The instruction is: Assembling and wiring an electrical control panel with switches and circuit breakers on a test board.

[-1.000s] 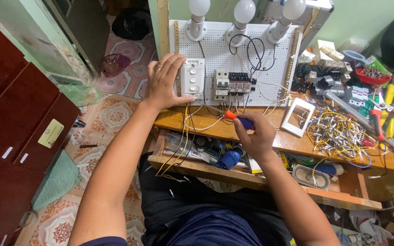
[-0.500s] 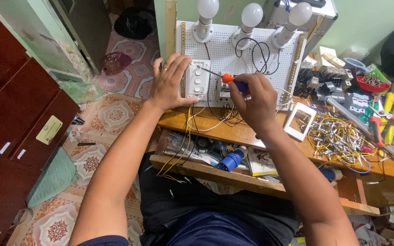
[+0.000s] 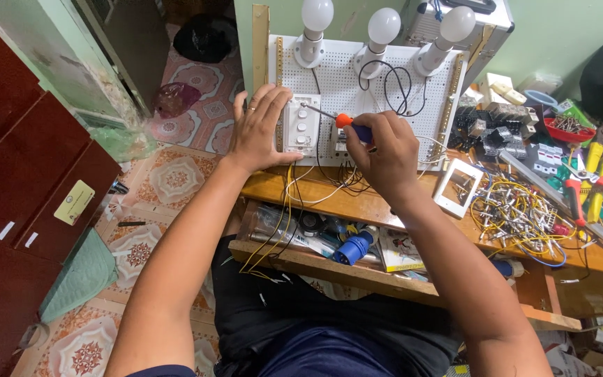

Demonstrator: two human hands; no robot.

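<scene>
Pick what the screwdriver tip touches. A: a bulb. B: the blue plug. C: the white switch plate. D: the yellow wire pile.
C: the right hand holds the screwdriver with its tip at the switch plate, which the left hand steadies on the board.

Both forearms are bare to above the elbow; no wristwatch or glove. The left hand (image 3: 259,132) carries a thin, light-coloured metal ring on one finger. The right hand (image 3: 385,150) shows no ring. Short dark-blue sleeve edge visible at the left upper arm. Dark-blue shirt front, black trousers over the lap.
</scene>
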